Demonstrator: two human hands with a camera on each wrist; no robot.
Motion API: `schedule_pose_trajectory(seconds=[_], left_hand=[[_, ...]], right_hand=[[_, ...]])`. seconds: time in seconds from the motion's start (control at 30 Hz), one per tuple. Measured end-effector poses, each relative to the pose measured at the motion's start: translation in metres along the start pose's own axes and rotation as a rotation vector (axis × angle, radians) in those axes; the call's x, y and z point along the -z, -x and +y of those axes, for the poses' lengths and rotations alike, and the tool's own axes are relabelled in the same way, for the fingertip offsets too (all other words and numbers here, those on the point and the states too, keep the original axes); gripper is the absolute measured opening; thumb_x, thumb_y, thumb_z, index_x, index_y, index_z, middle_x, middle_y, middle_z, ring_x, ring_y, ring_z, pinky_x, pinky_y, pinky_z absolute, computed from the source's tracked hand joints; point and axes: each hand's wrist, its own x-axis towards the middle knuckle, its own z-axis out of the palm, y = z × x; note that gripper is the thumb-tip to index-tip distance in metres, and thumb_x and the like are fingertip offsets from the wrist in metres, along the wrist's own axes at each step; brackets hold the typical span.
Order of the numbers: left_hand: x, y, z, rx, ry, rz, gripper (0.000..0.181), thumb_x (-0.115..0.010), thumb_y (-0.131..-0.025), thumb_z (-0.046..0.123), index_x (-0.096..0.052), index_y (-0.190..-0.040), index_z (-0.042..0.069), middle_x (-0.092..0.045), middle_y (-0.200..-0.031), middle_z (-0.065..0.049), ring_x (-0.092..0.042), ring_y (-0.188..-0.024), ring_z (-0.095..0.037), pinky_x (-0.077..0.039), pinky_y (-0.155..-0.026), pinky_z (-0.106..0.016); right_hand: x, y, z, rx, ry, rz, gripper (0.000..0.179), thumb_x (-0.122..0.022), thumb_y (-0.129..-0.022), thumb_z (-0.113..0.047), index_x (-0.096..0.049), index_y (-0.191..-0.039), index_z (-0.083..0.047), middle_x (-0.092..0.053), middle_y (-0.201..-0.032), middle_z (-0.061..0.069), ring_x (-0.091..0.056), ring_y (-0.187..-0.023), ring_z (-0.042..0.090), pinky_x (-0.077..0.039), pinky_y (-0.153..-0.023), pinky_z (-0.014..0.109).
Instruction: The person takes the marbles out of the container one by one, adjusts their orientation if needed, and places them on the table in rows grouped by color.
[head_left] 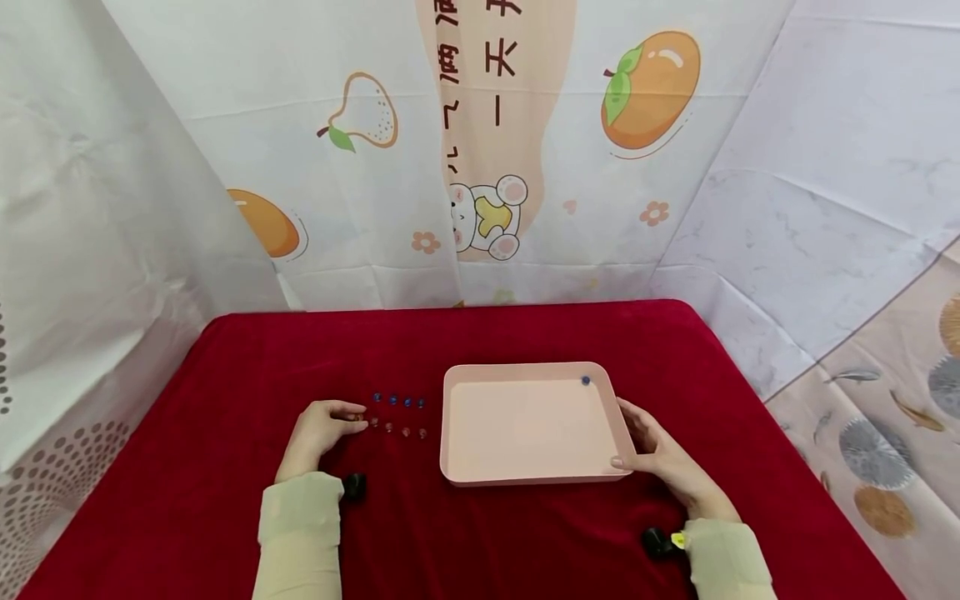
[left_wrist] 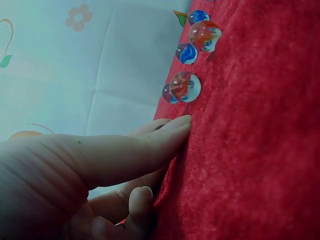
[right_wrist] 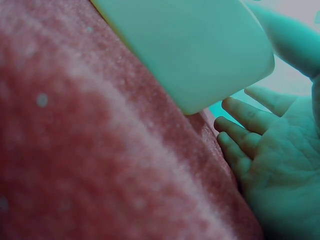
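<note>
At the left end of a row of clear marbles with orange swirls (head_left: 406, 432), my left hand (head_left: 318, 429) pinches an orange marble (head_left: 359, 417) between thumb and fingers. The left wrist view mostly hides that marble behind the thumb (left_wrist: 145, 150). Just beyond runs a row of several blue-swirled marbles (head_left: 393, 400). A shallow pink tray (head_left: 525, 481) lies right of both rows, with one blue marble (head_left: 586, 380) near its far right corner. My right hand (head_left: 660, 454) holds the tray's right side, thumb over the rim near the front corner, fingers along the outer wall.
Red velvet cloth (head_left: 525, 542) covers the table. Behind it hangs a white printed curtain (head_left: 360, 192), and more curtains close off both sides. Small black devices (head_left: 354, 487) sit at both wrists.
</note>
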Motion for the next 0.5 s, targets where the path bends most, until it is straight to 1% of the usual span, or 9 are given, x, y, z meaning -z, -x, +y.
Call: schedule_pose_trajectory(seconds=[0.13, 0.27, 0.37, 0.5], left_hand=[[-0.0001, 0.0009, -0.0003, -0.007, 0.025, -0.005, 0.035, -0.074, -0.089, 0.017, -0.070, -0.120, 0.003, -0.069, -0.112, -0.018, -0.059, -0.109, -0.035, -0.048, -0.093, -0.047], [0.0012, 0.0011, 0.0004, -0.026, 0.060, -0.028, 0.044, -0.074, -0.089, 0.015, -0.064, -0.128, -0.001, -0.064, -0.118, -0.023, -0.059, -0.104, -0.033, -0.050, -0.082, -0.037], [0.0021, 0.0014, 0.0014, -0.024, 0.074, -0.040, 0.047, -0.073, -0.089, 0.012, -0.059, -0.132, -0.003, -0.060, -0.123, -0.027, -0.059, -0.100, -0.030, -0.050, -0.072, -0.030], [0.0029, 0.0015, 0.0011, -0.013, 0.077, -0.042, 0.047, -0.070, -0.090, 0.008, -0.057, -0.134, -0.004, -0.057, -0.128, -0.029, -0.059, -0.099, -0.030, -0.051, -0.070, -0.030]], right_hand=[[-0.0003, 0.0002, 0.0000, 0.006, -0.001, -0.002, 0.087, -0.072, -0.086, -0.003, -0.020, -0.156, -0.005, -0.028, -0.156, 0.024, -0.046, -0.125, -0.006, -0.042, -0.096, 0.010], [0.0001, 0.0005, 0.0002, 0.007, 0.001, -0.001, 0.088, -0.072, -0.086, -0.003, -0.020, -0.156, -0.005, -0.028, -0.156, 0.024, -0.046, -0.125, -0.006, -0.041, -0.096, 0.010], [0.0008, 0.0005, 0.0002, 0.004, 0.002, -0.001, 0.088, -0.073, -0.086, -0.004, -0.021, -0.156, -0.006, -0.028, -0.156, 0.024, -0.045, -0.125, -0.006, -0.041, -0.096, 0.010], [0.0010, 0.0002, 0.0005, 0.002, 0.001, -0.003, 0.088, -0.072, -0.086, -0.004, -0.020, -0.157, -0.005, -0.027, -0.157, 0.024, -0.045, -0.125, -0.007, -0.041, -0.097, 0.009]])
